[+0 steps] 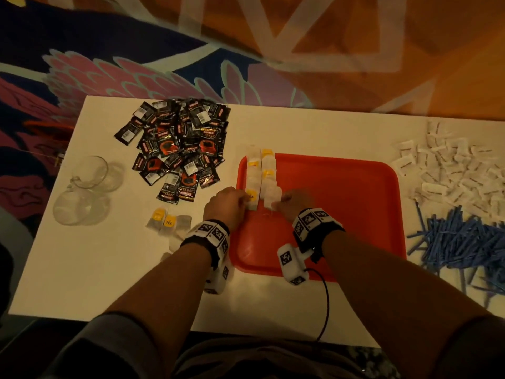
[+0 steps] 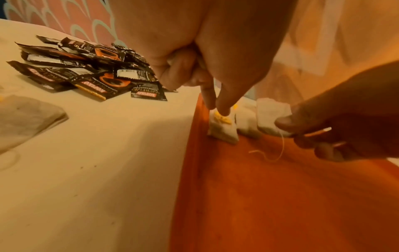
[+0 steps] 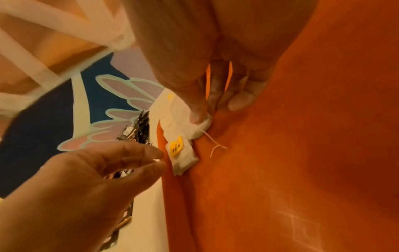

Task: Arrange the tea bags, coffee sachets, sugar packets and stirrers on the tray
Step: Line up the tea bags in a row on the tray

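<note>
- I am working at the near-left part of the red tray (image 1: pixel 341 203), which is lying on the white table (image 1: pixel 109 283); most of the tray floor is showing bare.
- My left hand (image 1: pixel 224 203) is reaching over the tray's left rim, two straight fingertips (image 2: pixel 223 109) pressing down on the nearest tea bag of the left row (image 2: pixel 222 127), the one with a yellow tag; the other fingers are curling in on nothing.
- My right hand (image 1: pixel 293 201) is pinching the nearest tea bag of the right row (image 2: pixel 272 117) between thumb and finger, its loose string (image 3: pixel 213 141) trailing onto the tray.
- Two rows of tea bags (image 1: pixel 261 176) are running side by side from my hands toward the tray's far-left corner, touching one another.
- A few more tea bags (image 1: pixel 169 222) are lying on the table just left of my left wrist, not yet on the tray.
- Further left, empty glass cups (image 1: pixel 87 187) are standing near the table edge.
- The coffee sachets (image 1: pixel 180 149) are sitting in a loose heap beyond, off the tray.
- Right of the tray, the blue stirrers (image 1: pixel 459 242) and, behind them, the white sugar packets (image 1: pixel 459 170) are lying in piles on the table.
- I am judging the task early: tea bags nearly done, three other kinds untouched.
</note>
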